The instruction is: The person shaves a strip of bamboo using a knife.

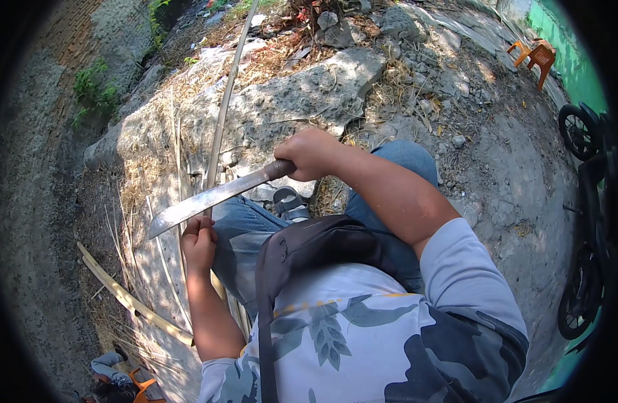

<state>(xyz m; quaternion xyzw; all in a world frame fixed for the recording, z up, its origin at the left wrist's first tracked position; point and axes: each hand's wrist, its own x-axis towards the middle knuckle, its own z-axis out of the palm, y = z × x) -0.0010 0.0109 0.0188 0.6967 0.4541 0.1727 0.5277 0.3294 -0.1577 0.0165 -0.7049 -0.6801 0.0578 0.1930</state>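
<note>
Right hand [305, 154] clenching a long knife [215, 196] by its handle, left hand [199, 243], curled nearly closed, holding a long strip [223, 114], knife crossing the strip just ahead of the left hand, pale pole [135, 302] lying to that hand's left.

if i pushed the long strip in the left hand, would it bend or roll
The long strip would probably flex, being thin for its length. It likely won't roll freely, gripped in the left hand.

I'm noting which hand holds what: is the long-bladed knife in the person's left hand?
No, the right hand grips the knife by its handle, while the left hand holds a long, thin strip.
</note>
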